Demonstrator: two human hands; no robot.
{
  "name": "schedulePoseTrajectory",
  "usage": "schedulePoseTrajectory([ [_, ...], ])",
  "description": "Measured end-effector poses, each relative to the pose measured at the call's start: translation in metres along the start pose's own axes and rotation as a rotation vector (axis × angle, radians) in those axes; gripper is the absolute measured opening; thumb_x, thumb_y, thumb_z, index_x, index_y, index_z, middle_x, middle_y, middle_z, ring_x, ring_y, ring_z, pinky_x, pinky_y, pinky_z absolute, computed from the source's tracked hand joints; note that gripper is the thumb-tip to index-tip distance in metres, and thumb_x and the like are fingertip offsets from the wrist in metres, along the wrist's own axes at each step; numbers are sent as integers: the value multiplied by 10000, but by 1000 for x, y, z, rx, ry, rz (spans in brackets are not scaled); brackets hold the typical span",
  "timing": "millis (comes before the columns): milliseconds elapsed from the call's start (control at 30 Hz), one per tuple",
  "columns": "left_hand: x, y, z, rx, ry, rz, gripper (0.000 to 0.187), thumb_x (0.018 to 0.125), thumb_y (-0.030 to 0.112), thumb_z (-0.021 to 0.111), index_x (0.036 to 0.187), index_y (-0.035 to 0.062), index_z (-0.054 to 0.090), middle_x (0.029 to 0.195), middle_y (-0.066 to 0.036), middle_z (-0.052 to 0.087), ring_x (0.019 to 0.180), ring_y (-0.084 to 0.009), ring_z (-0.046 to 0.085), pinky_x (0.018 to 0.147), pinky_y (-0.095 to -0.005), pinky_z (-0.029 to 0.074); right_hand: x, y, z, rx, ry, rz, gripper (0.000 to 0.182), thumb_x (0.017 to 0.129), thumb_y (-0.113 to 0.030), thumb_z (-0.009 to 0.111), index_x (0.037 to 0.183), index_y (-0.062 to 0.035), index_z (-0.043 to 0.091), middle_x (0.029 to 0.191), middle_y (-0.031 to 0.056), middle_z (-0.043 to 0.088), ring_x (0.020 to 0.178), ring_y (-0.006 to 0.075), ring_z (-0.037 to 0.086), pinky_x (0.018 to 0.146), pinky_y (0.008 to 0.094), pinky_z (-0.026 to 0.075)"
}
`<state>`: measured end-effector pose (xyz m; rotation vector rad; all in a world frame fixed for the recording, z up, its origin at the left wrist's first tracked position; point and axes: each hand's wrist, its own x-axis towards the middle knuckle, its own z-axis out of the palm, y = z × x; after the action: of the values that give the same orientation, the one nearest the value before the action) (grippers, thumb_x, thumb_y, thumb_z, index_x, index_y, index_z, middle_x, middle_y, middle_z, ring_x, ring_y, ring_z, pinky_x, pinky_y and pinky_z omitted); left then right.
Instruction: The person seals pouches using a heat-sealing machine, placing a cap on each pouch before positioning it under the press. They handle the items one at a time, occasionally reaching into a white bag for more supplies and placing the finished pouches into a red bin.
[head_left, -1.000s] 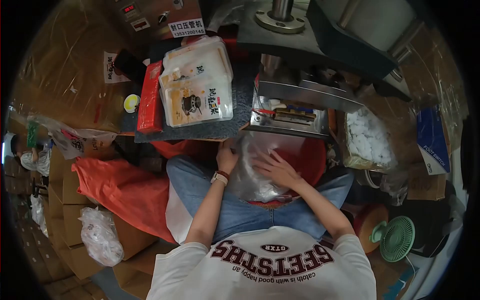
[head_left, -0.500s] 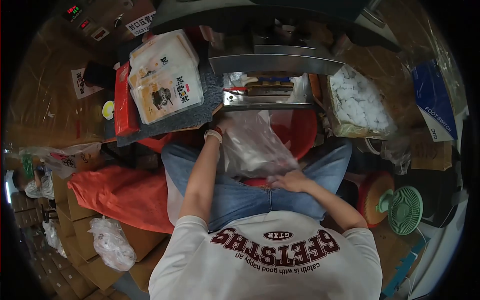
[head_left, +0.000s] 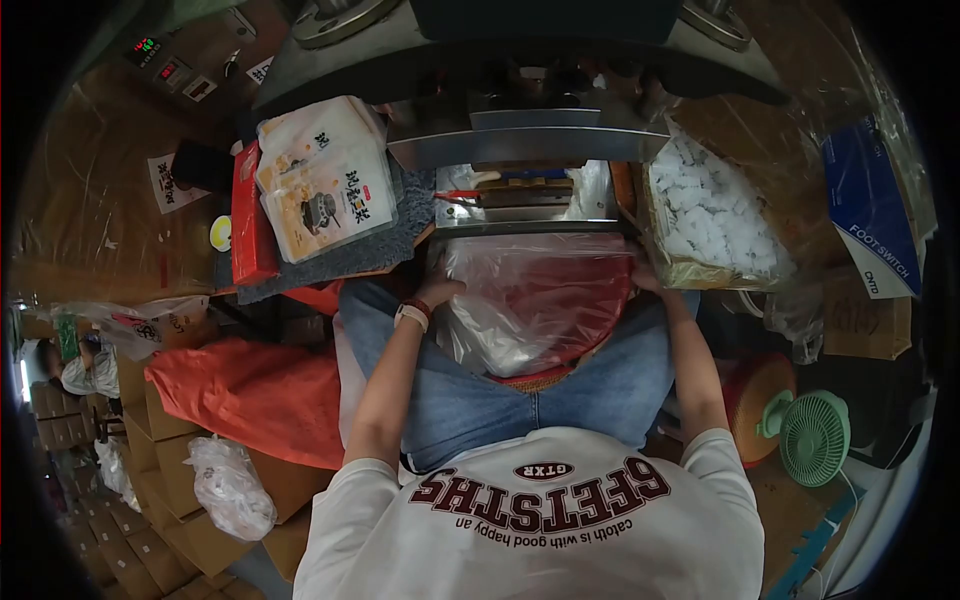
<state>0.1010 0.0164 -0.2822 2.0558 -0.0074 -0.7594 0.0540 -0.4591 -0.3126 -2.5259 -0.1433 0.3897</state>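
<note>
A clear plastic bag [head_left: 500,310] is spread over a red basin [head_left: 600,290] between the knees, its far edge at the front of a metal machine [head_left: 530,225]. My left hand [head_left: 438,287], with a band on the wrist, is closed on the bag's left edge near the machine. At the bag's right edge my right hand [head_left: 645,277] grips its upper corner; part of its fingers is hidden. Left of the machine, printed pouches [head_left: 330,205] lie stacked on a grey cloth [head_left: 415,205] beside a red box [head_left: 250,215].
On the right stands a carton of small white packets [head_left: 715,215], with a blue box [head_left: 870,215] beyond. A green fan [head_left: 815,437] is at the lower right. Orange cloth [head_left: 250,400] and cardboard boxes [head_left: 170,440] are at the left. A distant person [head_left: 88,370] shows at far left.
My right hand has moved up and right, from near the lap to the bag's right edge. The bag is now spread wide and flatter below the machine. The view has shifted slightly.
</note>
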Motion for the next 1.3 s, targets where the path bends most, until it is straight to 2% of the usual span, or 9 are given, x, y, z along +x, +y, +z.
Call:
schedulePoseTrajectory([
  [167, -3, 14, -15, 347, 43, 68, 1094, 626, 482, 737, 1446, -19, 213, 1433, -222, 358, 1322, -343, 356, 1089, -335, 283, 24, -7, 0, 90, 170, 88, 432, 847, -187, 573, 1266, -85, 534, 1207, 190, 572, 1148, 320, 524, 1006, 398, 368],
  [267, 3, 54, -17, 422, 123, 214, 913, 751, 568, 632, 1400, 1, 331, 1424, -178, 391, 1311, -315, 376, 1091, -340, 284, 36, -30, 3, 338, 426, 67, 485, 887, -254, 563, 1336, -96, 466, 1352, 195, 460, 1305, 258, 390, 1091, 354, 314],
  [333, 38, 38, -11, -18, 85, 246, 649, 886, 502, 489, 1327, 29, 440, 1418, -128, 415, 1295, -279, 400, 1085, -350, 291, 52, -22, 10, 323, 440, 46, 479, 887, -250, 562, 1330, -92, 469, 1346, 196, 463, 1297, 263, 394, 1086, 357, 316],
  [400, 80, -10, -9, 326, 158, 423, 533, 949, 466, 358, 1300, 86, 485, 1386, -86, 466, 1271, -228, 434, 1055, -354, 324, 54, -29, 8, 283, 450, 48, 468, 887, -240, 560, 1319, -84, 474, 1334, 198, 469, 1283, 274, 401, 1076, 362, 321],
  [667, 106, -7, 24, 489, 320, 36, 460, 925, 373, 450, 1275, 80, 514, 1338, -105, 505, 1227, -255, 475, 1019, -356, 361, 55, -21, -29, 249, 475, 92, 423, 885, -203, 550, 1276, -51, 494, 1286, 207, 493, 1226, 316, 431, 1038, 385, 342],
  [933, 96, -4, 27, 404, 357, 85, 404, 902, 280, 541, 1249, 74, 542, 1290, -124, 543, 1183, -282, 517, 984, -358, 398, 59, -20, -38, 194, 426, 107, 379, 884, -166, 541, 1232, -18, 513, 1238, 215, 518, 1168, 359, 462, 1000, 408, 362],
  [1067, 29, 32, 31, 77, 391, 343, 384, 891, 234, 587, 1237, 71, 556, 1266, -134, 563, 1161, -296, 538, 966, -359, 417, 51, -21, -35, 157, 412, 99, 359, 883, -147, 536, 1210, -1, 523, 1214, 220, 530, 1140, 380, 477, 980, 419, 372],
  [1133, -65, 71, 24, -68, 492, 416, 281, 886, 208, 597, 1111, 40, 609, 1102, -145, 620, 1020, -304, 602, 870, -374, 465, 45, -27, -32, 148, 413, 74, 348, 883, -138, 533, 1199, 7, 528, 1202, 222, 536, 1125, 391, 485, 971, 425, 378],
  [1300, -220, 27, 25, -56, 877, 302, 149, 871, 95, 602, 1003, 28, 625, 936, -128, 633, 872, -257, 610, 752, -331, 468, 24, -65, -21, 78, 507, -10, 324, 882, -115, 527, 1172, 28, 541, 1172, 227, 551, 1090, 417, 503, 947, 439, 390],
])
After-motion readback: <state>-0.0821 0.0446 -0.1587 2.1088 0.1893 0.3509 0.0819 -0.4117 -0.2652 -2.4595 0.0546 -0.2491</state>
